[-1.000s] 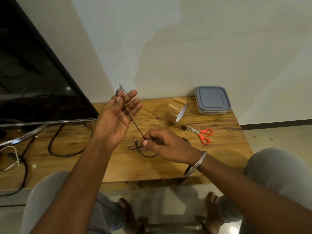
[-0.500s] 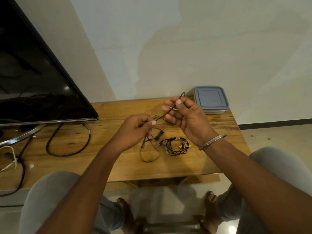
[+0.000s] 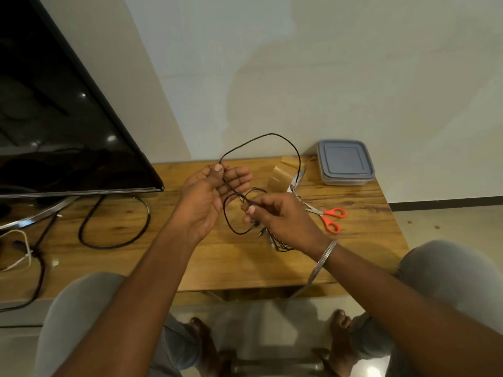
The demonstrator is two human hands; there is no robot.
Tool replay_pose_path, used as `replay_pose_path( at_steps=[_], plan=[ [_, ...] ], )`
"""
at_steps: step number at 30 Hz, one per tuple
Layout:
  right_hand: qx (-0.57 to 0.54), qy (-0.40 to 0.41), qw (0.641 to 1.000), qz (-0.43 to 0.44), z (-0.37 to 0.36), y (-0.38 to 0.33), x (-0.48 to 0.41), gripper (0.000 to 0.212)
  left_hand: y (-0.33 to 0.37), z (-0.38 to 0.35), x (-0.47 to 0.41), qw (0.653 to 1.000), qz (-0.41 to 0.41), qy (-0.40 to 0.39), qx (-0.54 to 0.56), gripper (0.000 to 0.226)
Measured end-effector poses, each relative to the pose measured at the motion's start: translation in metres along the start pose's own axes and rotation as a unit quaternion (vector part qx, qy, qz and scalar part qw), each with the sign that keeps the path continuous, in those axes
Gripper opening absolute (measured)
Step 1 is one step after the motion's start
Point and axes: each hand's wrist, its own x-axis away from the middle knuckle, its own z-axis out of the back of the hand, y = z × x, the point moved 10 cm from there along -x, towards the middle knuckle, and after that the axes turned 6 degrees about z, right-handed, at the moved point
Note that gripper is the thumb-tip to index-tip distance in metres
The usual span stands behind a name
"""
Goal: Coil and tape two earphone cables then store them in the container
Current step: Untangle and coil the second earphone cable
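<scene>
A thin black earphone cable [image 3: 261, 136] arcs in a wide loop above the wooden table [image 3: 190, 257]. My left hand [image 3: 209, 197] pinches the cable between thumb and fingers at the loop's left end. My right hand [image 3: 277, 216] pinches the cable lower down, where a smaller loop hangs. A second earphone cable [image 3: 283, 247] lies bundled on the table, mostly hidden under my right wrist. A roll of brown tape [image 3: 280, 176] stands behind my hands. The grey lidded container [image 3: 344, 161] sits at the table's back right corner.
Orange-handled scissors [image 3: 330, 216] lie to the right of my right hand. A black TV screen [image 3: 54, 131] fills the left side, its metal stand and thick black cables [image 3: 114, 227] on the table's left part. My knees sit at the near table edge.
My right hand dropped from up near the container to lower centre, drawing the cable into a wide loop. My left hand rose and opened its fingers. The tape and scissors came back into sight.
</scene>
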Motion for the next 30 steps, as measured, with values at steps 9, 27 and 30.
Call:
replay_pose_path(
  at_steps=[9,27,30],
  plan=[
    [0.105,0.092,0.989,0.049,0.027,-0.013,0.002,0.02,0.02,0.021,0.012,0.95,-0.095,0.161,-0.248,0.022],
    [-0.484,0.136,0.854,-0.131,0.031,0.012,0.001,0.016,0.012,0.005,-0.001,0.879,-0.121,0.081,-0.454,0.019],
    [-0.516,0.115,0.841,-0.113,0.029,0.002,-0.001,0.02,0.012,0.016,-0.001,0.908,-0.094,0.119,-0.391,0.022]
  ],
)
